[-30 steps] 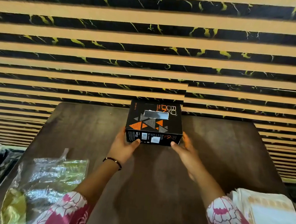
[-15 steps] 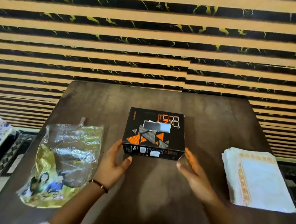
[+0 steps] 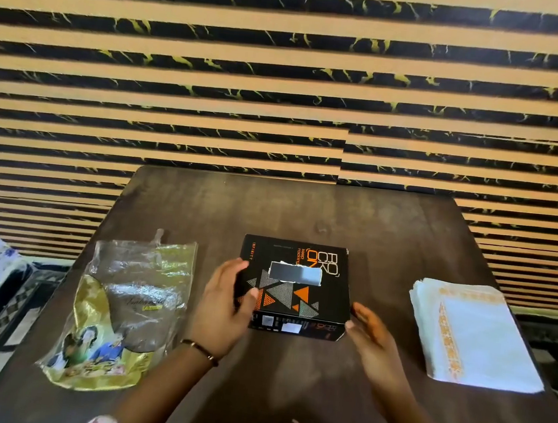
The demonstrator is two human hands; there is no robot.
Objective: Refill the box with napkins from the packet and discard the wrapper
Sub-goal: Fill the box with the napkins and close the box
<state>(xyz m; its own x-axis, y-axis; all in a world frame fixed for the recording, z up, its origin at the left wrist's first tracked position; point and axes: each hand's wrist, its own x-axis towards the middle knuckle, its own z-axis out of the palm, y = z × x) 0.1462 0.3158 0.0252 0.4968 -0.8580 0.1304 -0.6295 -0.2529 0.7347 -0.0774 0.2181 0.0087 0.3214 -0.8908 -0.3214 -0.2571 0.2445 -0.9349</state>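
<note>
- A black cardboard box [image 3: 293,287] printed with orange and grey triangles lay flat near the middle of the dark wooden table [image 3: 389,230], a rectangular slot cut in its top face.
- The left hand [image 3: 225,304] gripped the box's left edge, thumb curled over the top face and fingers against the side; a thin dark bracelet [image 3: 200,351] circled that wrist.
- The right hand [image 3: 370,333] was open with straight fingers, its tips at the box's near right corner; I could not tell whether they touched it.
- A crumpled clear and gold plastic wrapper [image 3: 122,315] lay on the table left of the box, apart from it.
- A stack of white paper napkins [image 3: 474,335] with an orange patterned border sat well to the right.
- A wall [image 3: 285,74] of tan and black stripes stood behind the far edge.
</note>
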